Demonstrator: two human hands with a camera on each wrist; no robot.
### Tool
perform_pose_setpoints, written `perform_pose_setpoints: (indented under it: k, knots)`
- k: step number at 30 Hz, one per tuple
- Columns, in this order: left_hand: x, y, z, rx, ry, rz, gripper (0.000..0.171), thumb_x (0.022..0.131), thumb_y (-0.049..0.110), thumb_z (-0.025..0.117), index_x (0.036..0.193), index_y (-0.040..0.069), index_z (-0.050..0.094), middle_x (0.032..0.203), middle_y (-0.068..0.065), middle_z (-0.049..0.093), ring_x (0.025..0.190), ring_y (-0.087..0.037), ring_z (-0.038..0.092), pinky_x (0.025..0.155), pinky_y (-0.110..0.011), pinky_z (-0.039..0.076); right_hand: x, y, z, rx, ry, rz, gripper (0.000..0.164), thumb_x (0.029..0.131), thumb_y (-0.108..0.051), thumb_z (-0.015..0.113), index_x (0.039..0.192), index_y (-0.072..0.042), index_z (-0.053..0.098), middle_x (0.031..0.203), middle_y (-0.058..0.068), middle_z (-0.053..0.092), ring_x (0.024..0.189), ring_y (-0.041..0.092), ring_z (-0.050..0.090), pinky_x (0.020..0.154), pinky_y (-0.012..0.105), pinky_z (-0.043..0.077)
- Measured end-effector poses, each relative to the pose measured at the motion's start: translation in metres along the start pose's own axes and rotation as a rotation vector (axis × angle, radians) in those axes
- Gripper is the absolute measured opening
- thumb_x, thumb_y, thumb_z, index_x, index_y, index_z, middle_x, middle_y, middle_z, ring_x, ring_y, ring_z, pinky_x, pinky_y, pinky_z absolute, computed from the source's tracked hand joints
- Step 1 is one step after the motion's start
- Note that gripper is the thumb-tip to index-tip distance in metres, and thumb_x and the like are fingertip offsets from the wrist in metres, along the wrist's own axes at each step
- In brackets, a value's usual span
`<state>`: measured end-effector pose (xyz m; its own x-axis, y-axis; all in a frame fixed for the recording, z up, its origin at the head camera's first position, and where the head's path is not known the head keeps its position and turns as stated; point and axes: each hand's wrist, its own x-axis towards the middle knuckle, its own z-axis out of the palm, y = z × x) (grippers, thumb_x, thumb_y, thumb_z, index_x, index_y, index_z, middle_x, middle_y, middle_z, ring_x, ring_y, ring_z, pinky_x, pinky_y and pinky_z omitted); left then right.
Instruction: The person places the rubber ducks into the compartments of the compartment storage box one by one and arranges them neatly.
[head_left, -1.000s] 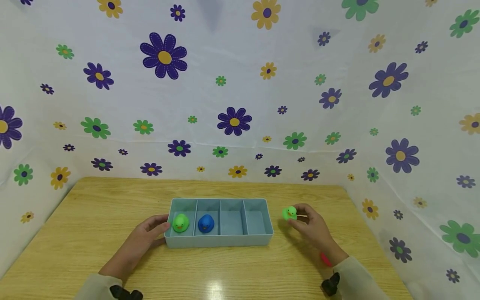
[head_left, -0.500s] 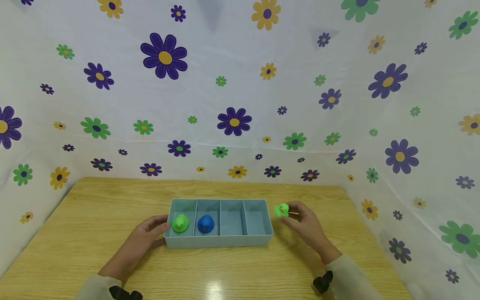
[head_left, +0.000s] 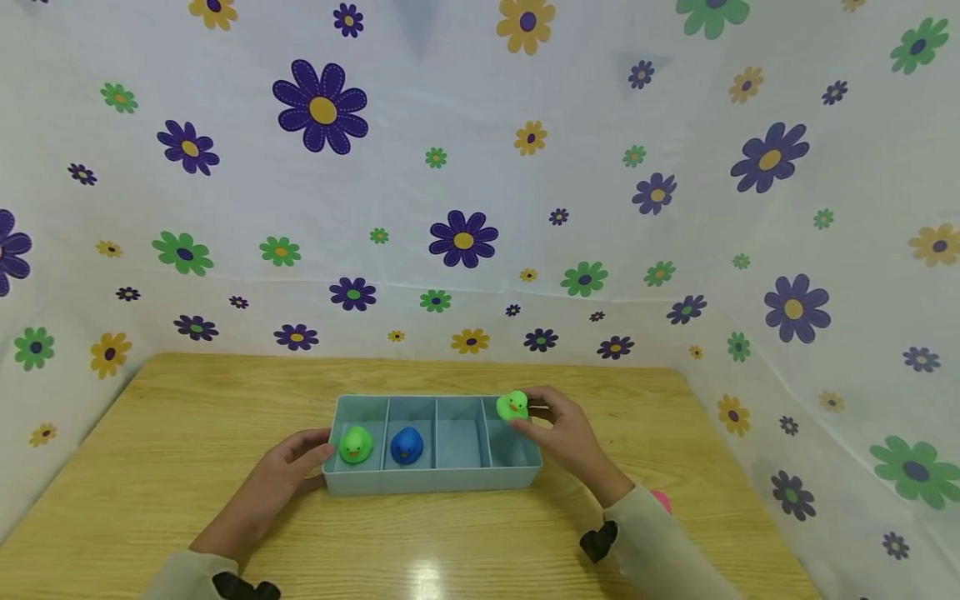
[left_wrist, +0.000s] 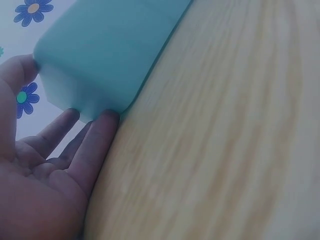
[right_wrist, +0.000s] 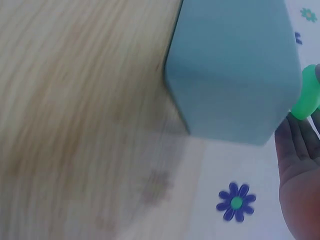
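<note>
All across the back and down both sides, seeing white cloth (head_left: pixel 405 187) with purple, green and yellow flowers (head_left: pixel 322 110). Looking lower, finding a wooden table (head_left: pixel 225 400), shining in one spot near the front. Spotting a long light blue box (head_left: pixel 435 481) on the table, split into four slots in a row. Wearing cream sleeves (head_left: pixel 660 542). With the left hand (head_left: pixel 288 467), holding the left end of the box in the grip, putting the thumb at the rim and the fingers low on the end wall, close to the table. With the right hand (head_left: pixel 566 429), pinching a green duck (head_left: pixel 513 406) in a narrow grip, holding it up over the back part of the far right slot. Wearing a small black thing (head_left: pixel 598 542) at each wrist. Finding the other green duck (head_left: pixel 356 445) sitting in the far left slot, and a blue duck (head_left: pixel 407 446) sitting in the very next slot. Seeing just a bit of something pink (head_left: pixel 662 500), mostly hiding behind the right sleeve.
</note>
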<state>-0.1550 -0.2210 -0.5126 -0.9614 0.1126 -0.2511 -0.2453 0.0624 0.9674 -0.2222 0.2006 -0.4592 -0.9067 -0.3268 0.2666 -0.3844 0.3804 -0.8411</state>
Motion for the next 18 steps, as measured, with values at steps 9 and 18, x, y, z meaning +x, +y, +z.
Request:
perform_pose_setpoints:
  k: [9,18]
  knots:
    - [0.001,-0.002,-0.001,0.008,-0.004,0.029,0.067,0.105,0.042,0.060,0.155,0.002,0.039,0.161,-0.019,0.038,0.144,-0.037,0.042,0.101,-0.036,0.057,0.010,-0.014,0.021,-0.010,-0.071,-0.024,0.039,0.091,-0.014,0.081,0.127,-0.012,0.068,0.122,0.003,0.068,0.113,0.022,0.066,0.103,0.052,0.055]
    - [0.000,0.000,0.001,0.004,-0.013,0.029,0.066,0.107,0.040,0.058,0.156,0.001,0.037,0.162,-0.019,0.036,0.147,-0.038,0.039,0.103,-0.037,0.056,0.014,-0.020,0.040,-0.122,-0.154,-0.102,0.040,0.090,-0.015,0.083,0.127,-0.014,0.067,0.125,-0.001,0.067,0.117,0.019,0.063,0.105,0.045,0.055]
